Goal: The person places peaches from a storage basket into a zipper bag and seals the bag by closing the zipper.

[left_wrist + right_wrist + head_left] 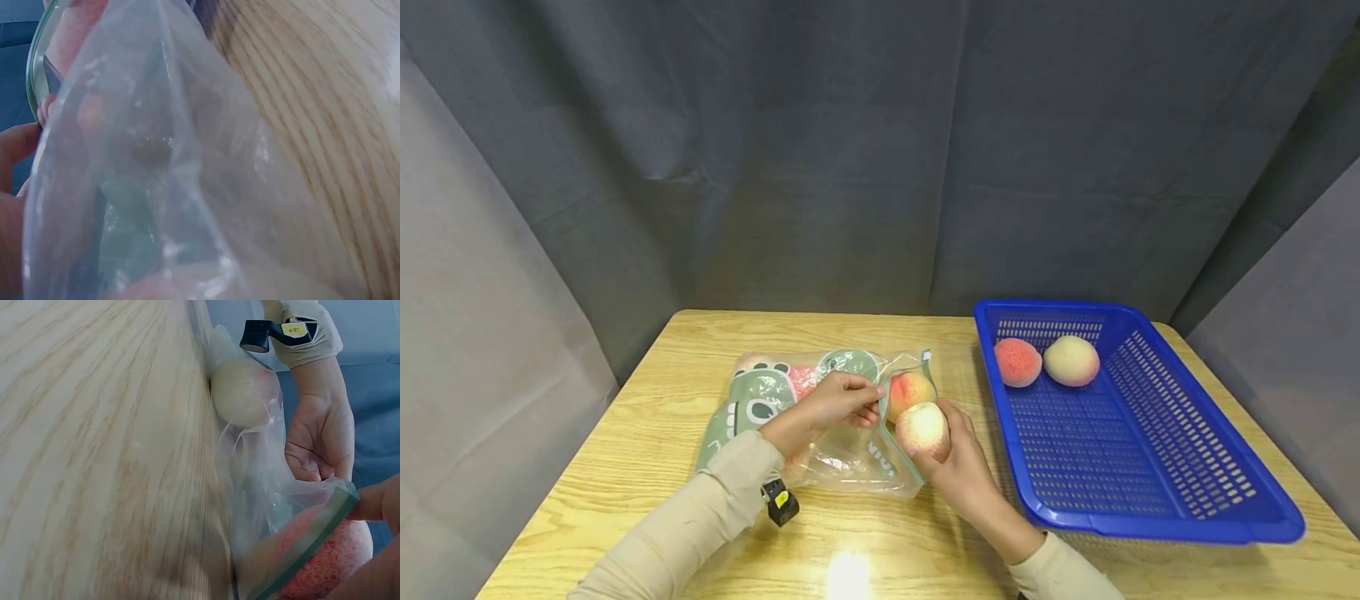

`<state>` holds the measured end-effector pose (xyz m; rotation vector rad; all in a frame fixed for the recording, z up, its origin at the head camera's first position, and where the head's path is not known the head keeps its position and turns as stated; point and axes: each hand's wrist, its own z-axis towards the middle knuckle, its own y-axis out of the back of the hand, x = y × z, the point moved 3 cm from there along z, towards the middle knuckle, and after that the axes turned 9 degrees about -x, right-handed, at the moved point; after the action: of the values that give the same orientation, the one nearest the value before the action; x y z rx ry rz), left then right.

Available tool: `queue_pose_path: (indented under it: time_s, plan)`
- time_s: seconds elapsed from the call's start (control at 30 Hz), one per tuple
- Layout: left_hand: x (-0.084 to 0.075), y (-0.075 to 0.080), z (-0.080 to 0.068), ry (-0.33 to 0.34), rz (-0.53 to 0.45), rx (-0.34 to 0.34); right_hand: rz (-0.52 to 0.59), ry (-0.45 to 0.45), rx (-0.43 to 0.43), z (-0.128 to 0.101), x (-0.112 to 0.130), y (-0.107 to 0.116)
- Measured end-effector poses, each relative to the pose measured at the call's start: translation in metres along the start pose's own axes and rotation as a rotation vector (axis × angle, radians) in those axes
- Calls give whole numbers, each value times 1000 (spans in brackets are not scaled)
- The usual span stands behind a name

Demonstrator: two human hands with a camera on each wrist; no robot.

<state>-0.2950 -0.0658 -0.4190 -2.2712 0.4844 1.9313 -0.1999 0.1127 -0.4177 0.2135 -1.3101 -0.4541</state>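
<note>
A clear zip bag [842,462] with green cartoon print lies on the table, its mouth held open toward the right. Pinched between the thumb and fingers of my left hand [838,400] is the upper edge of that mouth. My right hand [962,462] grips a pale peach [922,430] at the opening. Just behind it, a yellow-red peach [912,390] shows in the mouth of the bag. More fruit sits deeper inside, and a pale one [240,394] shows through the plastic in the right wrist view. Plastic fills most of the left wrist view.
On the right stands a blue plastic basket [1157,533] with slotted walls. A red peach [1018,362] and a pale yellow peach [1071,361] lie at its far left end. The wooden table [617,467] ends at a dark curtain [812,167] behind.
</note>
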Motion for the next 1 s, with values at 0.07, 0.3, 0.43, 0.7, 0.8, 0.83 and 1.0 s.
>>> queue_pose_path:
  time_s: [0.07,0.3,0.43,0.7,0.8,0.83,1.0]
  plan:
    - [0,0,0,3,-1,0,-5,5,3,0,-1,-1]
    - [0,-1,0,-1,0,4,-32,30,5,2,-2,-2]
    - [0,-2,0,-1,-3,7,-48,20,13,2,-4,-2]
    - [1,-2,0,-1,0,5,-46,0,43,2,-12,-4]
    - [0,-2,-1,-1,10,3,-16,-14,75,1,-16,-6]
    - [-1,-2,-1,0,13,2,0,-20,85,1,-17,-6]
    - [-1,-2,-3,7,7,-7,39,-38,106,2,-21,-7]
